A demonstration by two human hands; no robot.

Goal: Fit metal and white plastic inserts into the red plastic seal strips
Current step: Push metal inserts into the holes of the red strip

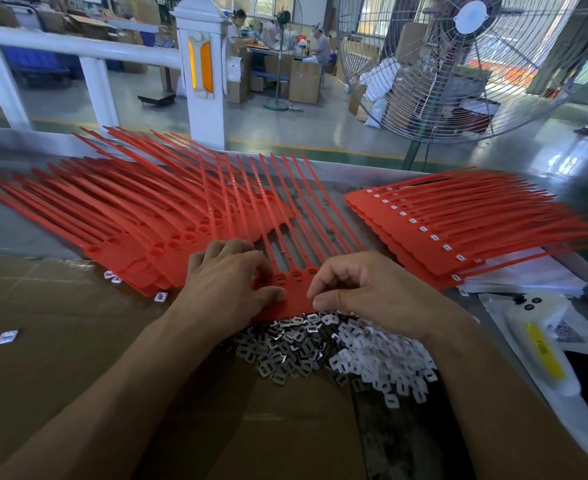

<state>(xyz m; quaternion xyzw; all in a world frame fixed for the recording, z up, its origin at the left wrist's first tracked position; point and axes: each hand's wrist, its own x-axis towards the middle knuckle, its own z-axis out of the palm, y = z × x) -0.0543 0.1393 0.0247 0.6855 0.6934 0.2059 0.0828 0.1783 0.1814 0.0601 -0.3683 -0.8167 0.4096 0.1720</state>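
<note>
Faintly, yellow label (544,351) — writing unreadable, hands on red seal strips (287,296)

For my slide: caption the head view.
Both hands, left hand and right hand, fitting inserts into a red seal strip above metal inserts.

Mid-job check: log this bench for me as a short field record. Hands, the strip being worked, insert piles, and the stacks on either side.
left hand: fingers curled on the worked strip set, thumb pressing its flat end
right hand: fingers curled over the same set; any held insert cannot be seen
worked strip set: red, tails pointing away
metal inserts: loose pile below the hands
white inserts: pile right of the metal
left stack: sockets look empty
right stack: white inserts fitted
</note>
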